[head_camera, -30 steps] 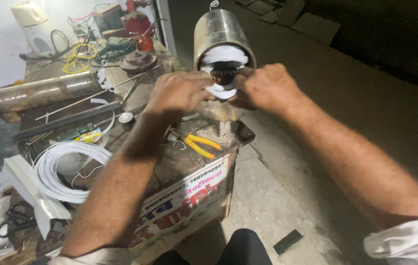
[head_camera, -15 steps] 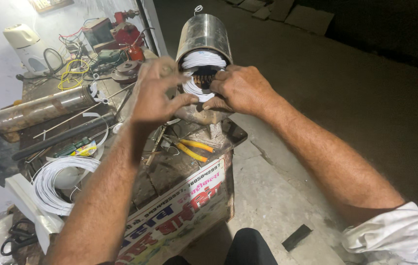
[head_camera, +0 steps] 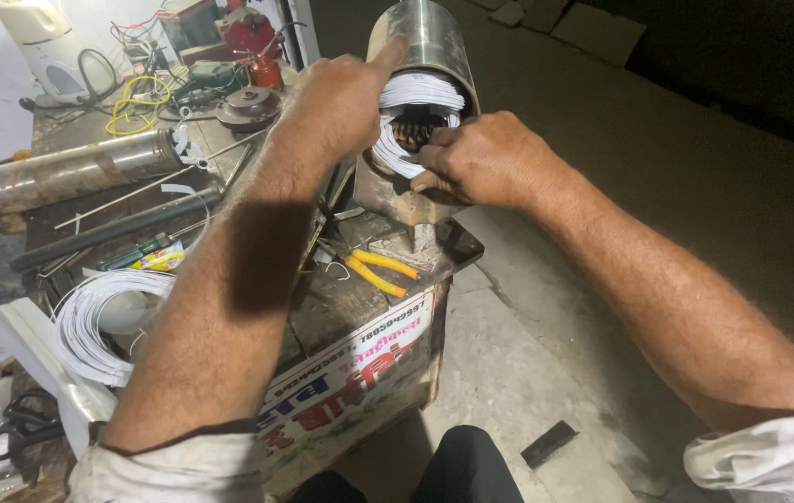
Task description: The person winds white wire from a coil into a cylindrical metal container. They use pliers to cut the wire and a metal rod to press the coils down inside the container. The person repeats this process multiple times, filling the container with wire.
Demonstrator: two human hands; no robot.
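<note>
Hands meet at the open end of a steel motor shell [head_camera: 427,37] standing at the desk's [head_camera: 341,303] far edge. Left hand [head_camera: 336,98] lies over the shell's left rim, fingers curled, one finger stretched up along the steel; it covers that side of the opening. Right hand [head_camera: 485,158] sits at the lower right of the mouth, fingers pressed together, seemingly on the white winding [head_camera: 420,93]; fingertips hidden, so cannot tell if they pinch it. White winding bulges out of the shell, dark core behind it. Left forearm crosses the desk and blocks much of it. Yellow-handled pliers [head_camera: 376,272] lie just under the shell. White wire coil [head_camera: 99,321] at near left, scissors [head_camera: 20,430] below it. Long metal cylinder [head_camera: 66,172] and dark rod [head_camera: 113,228] lie further left. White kettle [head_camera: 47,47], yellow wire [head_camera: 136,107] and red tool [head_camera: 253,33] at the back. Printed board [head_camera: 355,373] fronts the desk.
</note>
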